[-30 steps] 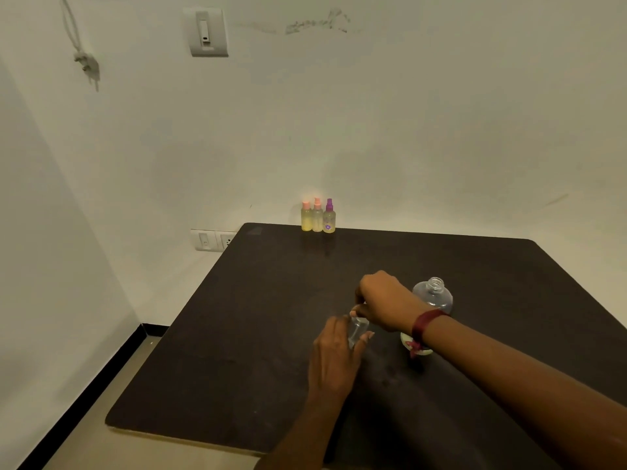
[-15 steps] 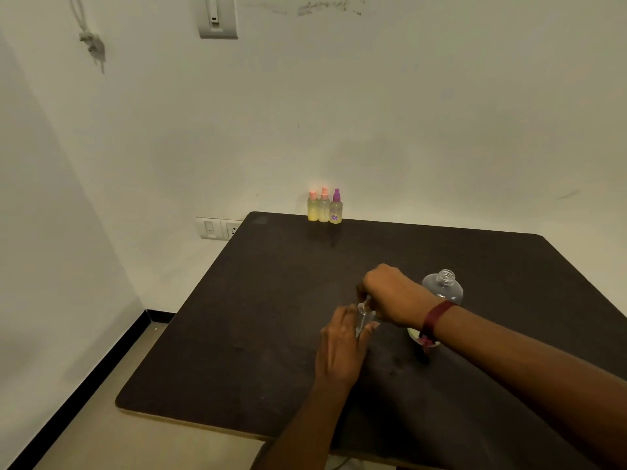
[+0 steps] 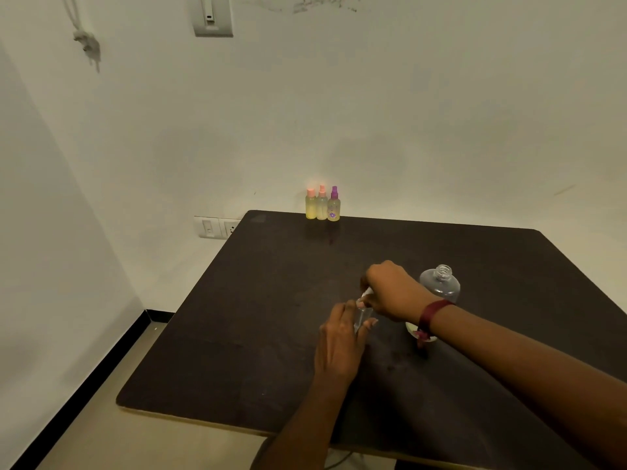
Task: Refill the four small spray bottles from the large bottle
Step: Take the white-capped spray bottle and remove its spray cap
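Three small spray bottles (image 3: pixel 321 205) stand capped and filled at the far edge of the table (image 3: pixel 271 300). The fourth small bottle (image 3: pixel 362 315) sits mid-table, gripped by the left hand (image 3: pixel 339 344), with the right hand (image 3: pixel 390 290) pinching its top; probably the last capping. The large bottle (image 3: pixel 440 283) stands uncapped just behind, and both grips are unchanged from the earlier frame.

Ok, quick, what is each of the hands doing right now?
Left hand: holds the small clear spray bottle.
Right hand: grips that bottle's white top.
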